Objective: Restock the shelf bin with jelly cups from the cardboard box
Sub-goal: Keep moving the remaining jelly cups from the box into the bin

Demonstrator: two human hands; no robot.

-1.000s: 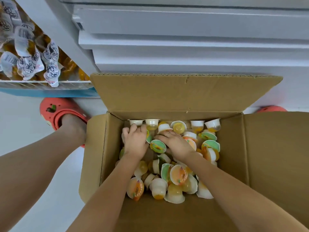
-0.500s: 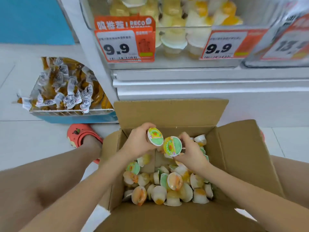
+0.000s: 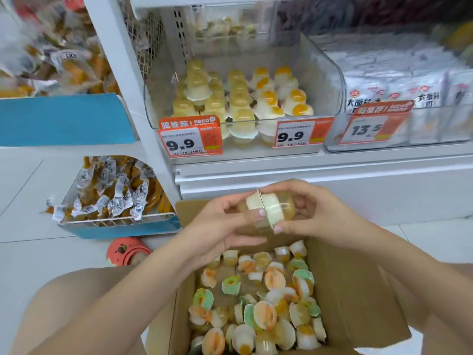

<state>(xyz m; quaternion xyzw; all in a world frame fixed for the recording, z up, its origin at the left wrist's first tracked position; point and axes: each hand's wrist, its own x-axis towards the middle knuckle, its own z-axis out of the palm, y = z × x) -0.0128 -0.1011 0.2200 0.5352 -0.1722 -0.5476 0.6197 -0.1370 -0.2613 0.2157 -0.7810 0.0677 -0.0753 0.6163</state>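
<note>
Above us the clear shelf bin (image 3: pixel 320 80) already shows stacked cups; the cardboard box (image 3: pixel 358 290) sits near, half full. Our left hand (image 3: pixel 217 226) and right hand (image 3: pixel 317 216) press two jelly cups (image 3: pixel 268 208) lid to lid, fingers curled round them (light, slick plastic, best held by the rims). Tags read 9.9 (image 3: pixel 189 143).

Left hand (image 3: pixel 217 226) and right hand (image 3: pixel 314 216) raised, facing each other, fingers (image 3: pixel 258 212) curled, tips nearly touching, pinching from both sides. Forearms bare, converging from lower corners.
</note>
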